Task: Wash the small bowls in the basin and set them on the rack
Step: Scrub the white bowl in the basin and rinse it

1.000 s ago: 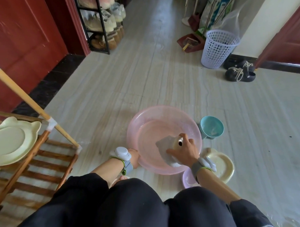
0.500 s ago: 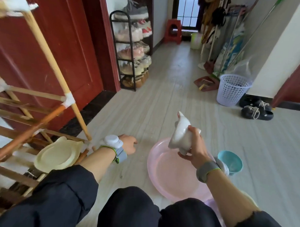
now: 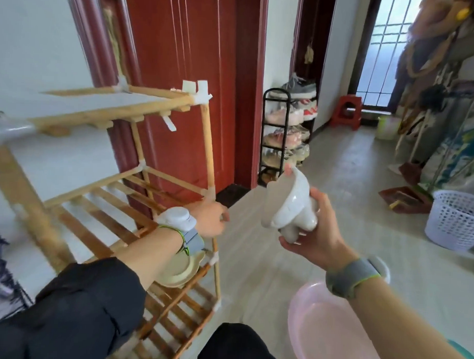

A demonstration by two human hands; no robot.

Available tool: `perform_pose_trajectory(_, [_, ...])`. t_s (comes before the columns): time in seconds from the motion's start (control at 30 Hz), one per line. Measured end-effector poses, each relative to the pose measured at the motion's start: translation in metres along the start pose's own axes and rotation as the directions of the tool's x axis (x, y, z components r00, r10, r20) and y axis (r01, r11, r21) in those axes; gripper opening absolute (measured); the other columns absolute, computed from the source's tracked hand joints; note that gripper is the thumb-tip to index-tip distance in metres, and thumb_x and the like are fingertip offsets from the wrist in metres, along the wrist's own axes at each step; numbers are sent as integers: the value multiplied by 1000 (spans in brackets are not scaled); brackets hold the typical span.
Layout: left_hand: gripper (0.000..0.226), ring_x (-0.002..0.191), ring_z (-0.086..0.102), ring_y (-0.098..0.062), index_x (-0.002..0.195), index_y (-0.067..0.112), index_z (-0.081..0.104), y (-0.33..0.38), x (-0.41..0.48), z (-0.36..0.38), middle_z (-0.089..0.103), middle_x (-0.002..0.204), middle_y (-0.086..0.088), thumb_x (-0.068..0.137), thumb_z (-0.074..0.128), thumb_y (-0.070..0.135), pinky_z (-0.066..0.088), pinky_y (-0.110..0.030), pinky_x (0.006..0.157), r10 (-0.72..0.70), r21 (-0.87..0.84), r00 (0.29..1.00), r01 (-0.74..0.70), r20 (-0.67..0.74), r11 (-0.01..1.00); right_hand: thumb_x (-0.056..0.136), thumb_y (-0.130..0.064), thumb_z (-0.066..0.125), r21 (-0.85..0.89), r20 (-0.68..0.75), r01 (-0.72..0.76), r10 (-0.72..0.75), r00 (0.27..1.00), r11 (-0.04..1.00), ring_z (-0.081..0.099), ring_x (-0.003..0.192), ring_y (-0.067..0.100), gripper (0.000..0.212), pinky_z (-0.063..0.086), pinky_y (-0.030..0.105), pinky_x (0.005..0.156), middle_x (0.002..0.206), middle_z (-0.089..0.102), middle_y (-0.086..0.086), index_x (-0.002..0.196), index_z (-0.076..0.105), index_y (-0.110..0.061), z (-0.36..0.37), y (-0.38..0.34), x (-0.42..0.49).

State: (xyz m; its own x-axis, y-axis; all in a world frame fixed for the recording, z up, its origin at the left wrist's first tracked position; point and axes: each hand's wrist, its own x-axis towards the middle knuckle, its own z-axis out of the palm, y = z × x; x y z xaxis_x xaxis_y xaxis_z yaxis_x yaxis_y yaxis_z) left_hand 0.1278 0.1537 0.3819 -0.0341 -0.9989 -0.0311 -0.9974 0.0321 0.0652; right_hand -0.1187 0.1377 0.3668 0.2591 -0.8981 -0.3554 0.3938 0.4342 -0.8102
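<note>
My right hand [image 3: 316, 235] grips a small white footed bowl [image 3: 288, 208], tilted on its side in the air right of the wooden rack [image 3: 117, 191]. My left hand [image 3: 211, 218] reaches out beside the rack's front right post at middle-shelf height; its fingers look loosely curled and hold nothing. A cream plate [image 3: 180, 270] lies on a lower rack shelf under my left wrist. The pink basin [image 3: 330, 333] sits on the floor at the lower right, partly behind my right forearm. A teal bowl's edge [image 3: 463, 351] shows at the far right bottom.
A red door [image 3: 185, 97] stands behind the rack. A black shoe rack [image 3: 286, 132] is further back. A white mesh basket [image 3: 457, 219] and a dustpan [image 3: 404, 198] are on the right. My knees are at the bottom.
My right hand lifted the white bowl out of the basin and carried it up and left toward the rack. My left hand left the basin rim and moved to the rack. My view swung left and up.
</note>
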Motion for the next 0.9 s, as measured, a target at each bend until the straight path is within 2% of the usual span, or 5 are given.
perform_pose_trajectory(0.23, [27, 102, 65, -24, 102, 39, 70, -53, -18, -9, 68, 112, 8, 90, 49, 25, 52, -31, 75, -279, -196, 933, 237, -227, 952, 70, -66, 66, -95, 168, -43, 59, 984, 995, 58, 85, 30, 69, 54, 42, 71, 90, 62, 15, 114, 66, -13, 82, 23, 21])
perform_pose_trajectory(0.37, [25, 108, 60, -28, 114, 20, 65, -85, -19, 3, 64, 116, -6, 93, 52, 21, 45, -34, 82, -405, -106, 887, 391, -221, 914, 77, -66, 62, -227, 174, -6, 46, 984, 974, 62, 95, 30, 61, 58, 45, 75, 99, 68, 11, 117, 63, -20, 129, 32, 34])
perform_pose_trajectory(0.47, [36, 123, 52, -30, 129, 20, 58, -112, -17, 13, 55, 132, -8, 95, 53, 32, 44, -37, 97, -519, -80, 840, 513, -158, 855, 72, -69, 64, -366, 138, 64, -14, 990, 928, 63, 104, 31, 69, 61, 45, 68, 115, 66, 8, 125, 56, -25, 155, 32, 45])
perform_pose_trajectory(0.67, [46, 134, 36, -32, 140, 38, 40, -142, -26, 34, 41, 144, -3, 95, 36, 47, 35, -51, 105, -573, -135, 808, 557, -138, 819, 63, -71, 72, -536, 62, 203, -201, 978, 820, 65, 97, 28, 87, 63, 45, 68, 110, 58, 2, 128, 39, -23, 199, 38, 63])
perform_pose_trajectory(0.9, [45, 131, 35, -32, 139, 36, 36, -142, -32, 35, 42, 144, -5, 97, 26, 45, 31, -52, 102, -525, -136, 838, 508, -151, 850, 47, -83, 70, -704, 45, 352, -455, 889, 617, 63, 101, 29, 99, 58, 48, 84, 120, 53, 5, 117, 31, -24, 214, 61, 80])
